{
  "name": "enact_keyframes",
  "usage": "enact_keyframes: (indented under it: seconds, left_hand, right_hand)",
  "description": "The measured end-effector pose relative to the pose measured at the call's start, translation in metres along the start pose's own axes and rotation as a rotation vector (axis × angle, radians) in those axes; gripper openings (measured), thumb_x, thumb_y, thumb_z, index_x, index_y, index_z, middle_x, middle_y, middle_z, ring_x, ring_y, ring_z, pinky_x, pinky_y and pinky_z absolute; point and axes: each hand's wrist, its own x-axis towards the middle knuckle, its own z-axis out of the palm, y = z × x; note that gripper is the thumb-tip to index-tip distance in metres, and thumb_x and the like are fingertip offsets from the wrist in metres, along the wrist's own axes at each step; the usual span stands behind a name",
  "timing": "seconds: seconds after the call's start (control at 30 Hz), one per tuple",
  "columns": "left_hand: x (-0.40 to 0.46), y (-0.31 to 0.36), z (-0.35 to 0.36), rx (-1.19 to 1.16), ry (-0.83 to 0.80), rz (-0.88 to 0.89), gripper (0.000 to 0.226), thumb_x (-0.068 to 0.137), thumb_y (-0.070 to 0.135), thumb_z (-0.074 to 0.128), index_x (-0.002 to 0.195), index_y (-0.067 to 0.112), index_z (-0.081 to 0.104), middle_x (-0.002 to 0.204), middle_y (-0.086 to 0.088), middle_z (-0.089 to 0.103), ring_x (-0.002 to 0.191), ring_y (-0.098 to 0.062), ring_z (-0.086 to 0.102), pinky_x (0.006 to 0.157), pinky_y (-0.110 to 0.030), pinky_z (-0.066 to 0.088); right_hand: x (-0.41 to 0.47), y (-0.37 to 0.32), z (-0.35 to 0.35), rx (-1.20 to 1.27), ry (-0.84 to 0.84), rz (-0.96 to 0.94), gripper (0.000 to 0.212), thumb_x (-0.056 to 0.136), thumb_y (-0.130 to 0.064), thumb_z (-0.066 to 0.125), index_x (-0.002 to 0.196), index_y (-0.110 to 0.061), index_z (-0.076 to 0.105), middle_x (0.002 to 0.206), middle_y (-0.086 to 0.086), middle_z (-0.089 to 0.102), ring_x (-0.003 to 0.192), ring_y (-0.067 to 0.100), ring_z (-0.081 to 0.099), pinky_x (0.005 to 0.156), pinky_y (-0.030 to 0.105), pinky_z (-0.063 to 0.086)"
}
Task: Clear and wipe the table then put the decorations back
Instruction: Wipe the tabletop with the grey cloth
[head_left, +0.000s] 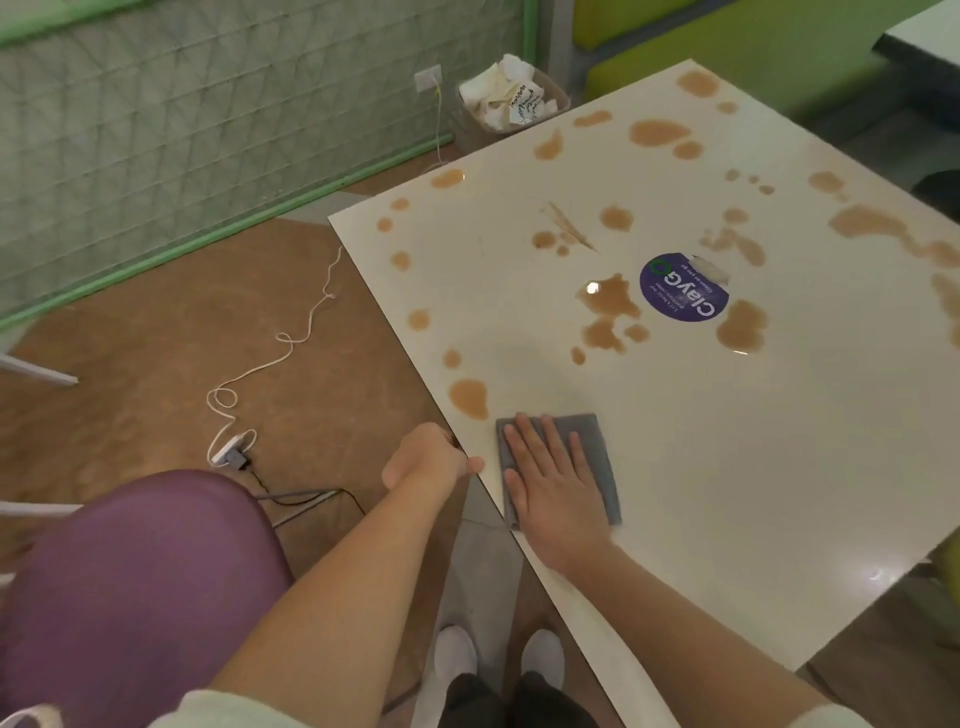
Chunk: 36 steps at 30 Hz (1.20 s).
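The left hand (423, 460) grips the near edge of the table (753, 467), the right hand (553, 486) lies flat, fingers spread, on the grey cloth (597, 441) just beside it — brown spills (608, 299) remain farther across, so wiping seems barely begun.

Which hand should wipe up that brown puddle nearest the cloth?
The right hand: it lies flat on the grey cloth, just below the puddle. The left hand grips the table edge.
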Motion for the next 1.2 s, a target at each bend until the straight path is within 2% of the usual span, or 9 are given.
enact_keyframes:
  seconds: [0.13,0.2,0.27,0.37,0.53,0.6,0.8,1.07,1.2]
  left_hand:
    - [0.001,0.000,0.001,-0.020,0.000,0.002,0.034,0.076,0.046,0.079,0.072,0.027,0.051,0.107,0.003,0.067,0.104,-0.020,0.062,0.088,-0.032,0.048]
    - [0.002,-0.003,0.003,-0.035,-0.008,0.008,0.032,0.075,0.047,0.079,0.088,0.029,0.057,0.111,0.005,0.066,0.106,-0.019,0.061,0.089,-0.033,0.048]
    - [0.005,-0.008,0.004,-0.046,-0.003,0.037,0.061,0.068,0.050,0.083,0.116,0.026,0.053,0.114,0.007,0.065,0.109,-0.016,0.060,0.092,-0.036,0.048]
    - [0.011,-0.012,-0.004,-0.043,-0.029,0.098,0.080,0.058,0.052,0.087,0.122,0.025,0.047,0.110,0.010,0.068,0.107,-0.014,0.062,0.093,-0.037,0.047]
    - [0.041,-0.013,-0.016,-0.123,-0.055,0.160,0.033,0.080,0.052,0.072,0.088,0.023,0.059,0.094,0.005,0.073,0.090,-0.019,0.069,0.092,-0.040,0.052]
    - [0.050,-0.017,-0.021,-0.185,-0.041,0.159,0.024,0.091,0.048,0.060,0.093,0.024,0.059,0.084,0.007,0.074,0.083,-0.017,0.070,0.091,-0.040,0.052]
    - [0.077,-0.015,-0.045,-0.295,0.010,0.174,0.040,0.093,0.039,0.061,0.126,0.019,0.050,0.102,0.004,0.069,0.088,-0.021,0.070,0.091,-0.037,0.051]
    - [0.109,-0.004,-0.081,-0.174,0.060,0.163,0.037,0.080,0.044,0.073,0.105,0.025,0.053,0.100,0.001,0.070,0.095,-0.021,0.067,0.090,-0.036,0.051]
    - [0.113,0.006,-0.084,-0.039,0.126,0.115,0.038,0.080,0.044,0.074,0.106,0.019,0.063,0.102,0.003,0.070,0.098,-0.020,0.066,0.074,-0.029,0.044]
  right_hand:
    - [0.029,0.026,-0.008,-0.015,-0.054,-0.032,0.056,0.102,-0.042,0.012,0.156,-0.027,0.014,0.163,-0.009,0.010,0.151,0.013,0.003,0.120,0.039,-0.001]
    - [0.030,0.039,-0.010,0.000,-0.009,0.066,0.057,0.101,-0.041,0.012,0.156,-0.025,0.017,0.163,-0.008,0.012,0.150,0.013,0.004,0.121,0.038,-0.001]
    - [0.016,0.036,-0.010,-0.008,0.054,0.153,0.056,0.101,-0.038,0.017,0.154,-0.020,0.026,0.161,-0.004,0.021,0.150,0.016,0.013,0.120,0.039,0.004]
    - [-0.012,0.001,0.000,0.009,0.075,0.113,0.055,0.102,-0.036,0.023,0.153,-0.018,0.031,0.160,-0.001,0.025,0.149,0.020,0.018,0.119,0.043,0.012]
    - [0.022,-0.004,0.002,-0.009,0.035,-0.001,0.054,0.102,-0.037,0.021,0.153,-0.021,0.031,0.160,-0.004,0.025,0.148,0.017,0.020,0.118,0.041,0.012]
    - [0.033,0.007,-0.001,0.006,0.043,0.069,0.054,0.102,-0.034,0.020,0.153,-0.021,0.030,0.160,-0.005,0.024,0.149,0.016,0.017,0.120,0.038,0.009]
    - [-0.013,-0.036,0.002,0.040,0.079,0.088,0.053,0.105,-0.029,0.013,0.147,-0.015,0.043,0.155,0.002,0.036,0.146,0.022,0.026,0.116,0.042,0.018]
    - [0.067,-0.039,0.003,0.035,-0.017,0.057,0.053,0.104,-0.034,0.013,0.150,-0.022,0.036,0.157,-0.004,0.032,0.148,0.016,0.019,0.119,0.040,0.012]
    - [0.040,-0.040,-0.003,0.054,-0.019,0.091,0.054,0.105,-0.037,0.007,0.153,-0.025,0.028,0.160,-0.007,0.021,0.150,0.014,0.009,0.120,0.041,0.010]
